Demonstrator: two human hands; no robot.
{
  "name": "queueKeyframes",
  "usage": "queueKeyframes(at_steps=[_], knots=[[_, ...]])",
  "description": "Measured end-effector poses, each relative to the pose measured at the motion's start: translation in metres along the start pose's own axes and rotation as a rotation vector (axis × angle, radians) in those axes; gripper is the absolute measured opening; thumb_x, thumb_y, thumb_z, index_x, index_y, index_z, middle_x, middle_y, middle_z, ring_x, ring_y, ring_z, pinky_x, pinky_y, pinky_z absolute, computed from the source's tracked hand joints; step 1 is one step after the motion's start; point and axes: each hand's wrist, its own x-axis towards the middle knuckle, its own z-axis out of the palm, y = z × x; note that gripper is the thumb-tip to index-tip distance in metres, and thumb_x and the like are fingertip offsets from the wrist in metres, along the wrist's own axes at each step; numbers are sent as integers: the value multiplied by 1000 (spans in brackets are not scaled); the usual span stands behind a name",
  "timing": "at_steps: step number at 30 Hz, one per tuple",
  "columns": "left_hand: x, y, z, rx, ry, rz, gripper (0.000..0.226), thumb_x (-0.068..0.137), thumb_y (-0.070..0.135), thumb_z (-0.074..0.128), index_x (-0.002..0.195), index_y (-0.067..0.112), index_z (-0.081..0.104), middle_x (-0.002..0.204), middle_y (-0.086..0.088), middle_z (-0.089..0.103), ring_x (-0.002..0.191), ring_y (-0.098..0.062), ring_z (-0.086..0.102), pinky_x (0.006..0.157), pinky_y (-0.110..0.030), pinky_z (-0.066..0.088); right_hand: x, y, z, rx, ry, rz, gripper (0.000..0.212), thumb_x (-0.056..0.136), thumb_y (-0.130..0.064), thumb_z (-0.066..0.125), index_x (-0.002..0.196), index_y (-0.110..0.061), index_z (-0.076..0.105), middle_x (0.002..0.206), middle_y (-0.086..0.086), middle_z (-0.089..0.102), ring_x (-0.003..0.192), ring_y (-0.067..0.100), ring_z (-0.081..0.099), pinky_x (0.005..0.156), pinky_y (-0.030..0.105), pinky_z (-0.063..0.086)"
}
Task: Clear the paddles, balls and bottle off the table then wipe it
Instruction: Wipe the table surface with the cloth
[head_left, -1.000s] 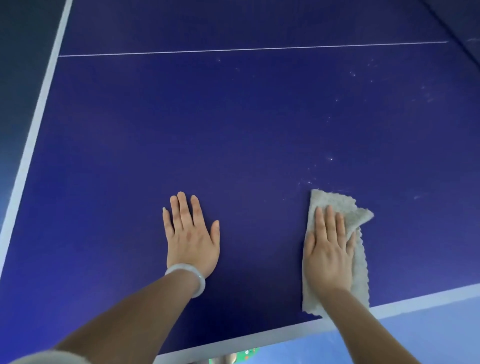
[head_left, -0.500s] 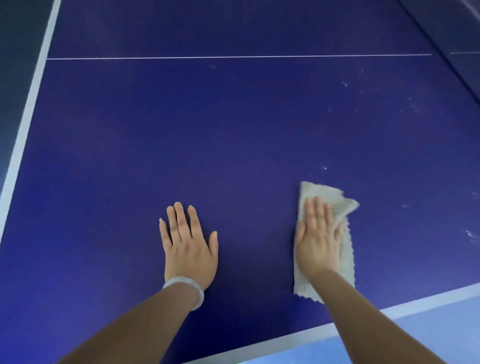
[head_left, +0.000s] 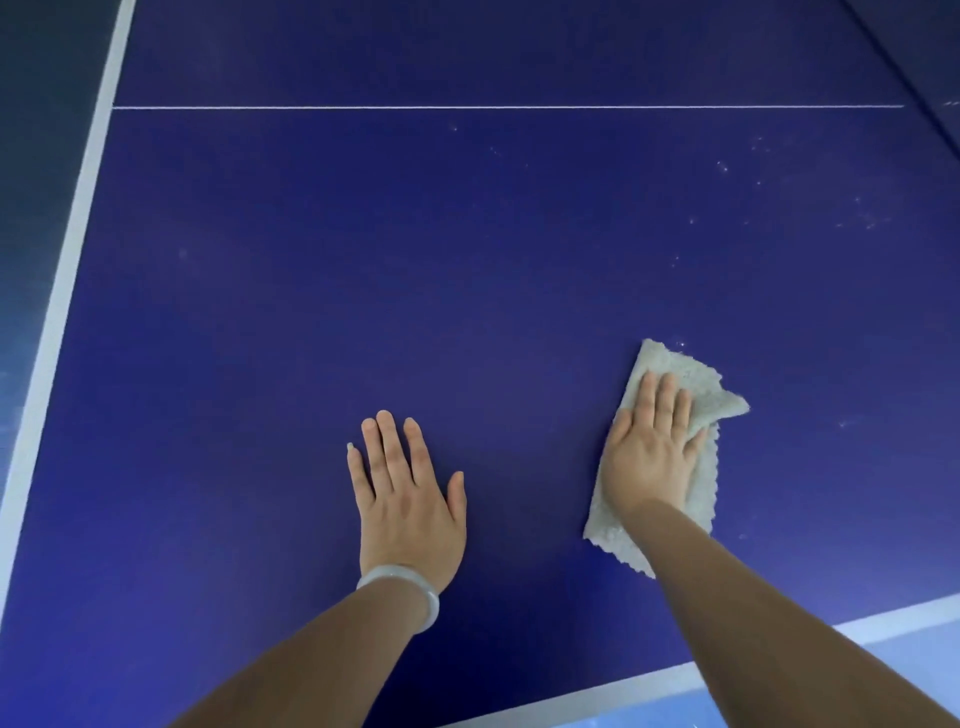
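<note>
A blue table-tennis table (head_left: 467, 260) fills the head view. My right hand (head_left: 649, 447) lies flat with straight fingers on a folded grey cloth (head_left: 701, 395), pressing it onto the surface near the table's front edge. My left hand (head_left: 408, 499), a pale bangle on its wrist, rests flat and open on the bare surface to the left of the cloth. No paddle, ball or bottle shows in view.
A thin white centre line (head_left: 493, 107) crosses the far part of the table. A broad white border (head_left: 67, 270) runs down the left edge, another (head_left: 883, 623) along the front right edge. Pale specks (head_left: 722, 166) dot the surface at upper right.
My right hand has pushed the cloth forward, away from the front edge. The left hand has stayed flat on the table.
</note>
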Motion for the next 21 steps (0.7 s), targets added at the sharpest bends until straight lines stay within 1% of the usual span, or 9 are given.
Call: queueKeyframes(at_steps=[1, 2, 5, 7, 9, 12, 13, 18, 21], knots=[[0, 0, 0, -2, -4, 1, 74, 99, 49, 15, 152, -2, 19, 159, -27, 13, 149, -40, 5, 120, -57, 10, -9, -8, 2, -8, 31, 16, 55, 104, -32, 17, 158, -23, 6, 165, 0, 4, 152, 22, 0, 121, 54, 2], [0, 0, 0, -3, -2, 4, 74, 99, 48, 16, 152, -3, 20, 159, -28, 13, 149, -41, 5, 120, -58, 11, -24, -19, 7, -22, 51, -41, 55, 104, -30, 17, 158, -22, 10, 165, 2, 8, 152, 25, 4, 121, 56, 4], [0, 0, -1, -13, -3, 14, 74, 98, 47, 19, 151, -4, 21, 158, -29, 13, 149, -42, 7, 119, -59, 13, -82, -46, 26, -97, -4, -461, 57, 102, -36, 15, 158, -26, 11, 165, -1, 7, 152, 23, 4, 120, 56, 7], [0, 0, -2, -26, -12, 14, 73, 98, 47, 20, 151, -5, 21, 158, -30, 13, 149, -42, 8, 118, -59, 14, -90, -41, 30, -134, -44, -619, 56, 103, -39, 16, 157, -30, 8, 165, -4, 3, 152, 19, 0, 120, 53, 7], [0, -1, -3, -26, -27, 13, 74, 98, 47, 19, 151, -4, 21, 158, -30, 14, 149, -42, 8, 118, -59, 14, -73, -19, 23, -133, -41, -527, 56, 103, -39, 14, 157, -33, 3, 164, -9, -1, 152, 14, -4, 121, 49, 4], [-1, -2, -4, -18, -38, 15, 74, 98, 47, 17, 151, -4, 21, 157, -30, 15, 148, -43, 8, 119, -59, 13, -50, 20, 9, -49, -15, -158, 54, 105, -35, 13, 156, -33, -5, 165, -8, -4, 151, 14, -9, 123, 48, -1], [-1, -2, -4, -19, -40, 13, 74, 98, 48, 16, 151, -4, 22, 157, -30, 16, 148, -43, 9, 119, -59, 12, -49, 27, 7, -30, -16, -93, 54, 104, -36, 13, 154, -33, -8, 165, -7, -6, 151, 14, -10, 122, 49, -2], [-2, -1, -10, -19, -72, 9, 74, 98, 48, 17, 151, -4, 23, 157, -30, 17, 148, -42, 10, 119, -58, 11, -73, 34, 8, -21, -1, -84, 56, 100, -42, -1, 155, -30, -8, 162, -8, -12, 150, 14, -13, 123, 49, -2], [-1, -2, -14, -35, -69, -1, 71, 99, 47, 23, 151, -3, 24, 158, -28, 17, 149, -41, 10, 121, -56, 9, -74, 37, 8, -34, -17, -85, 56, 101, -41, 0, 155, -31, -11, 164, -7, -12, 150, 14, -16, 123, 49, -2]])
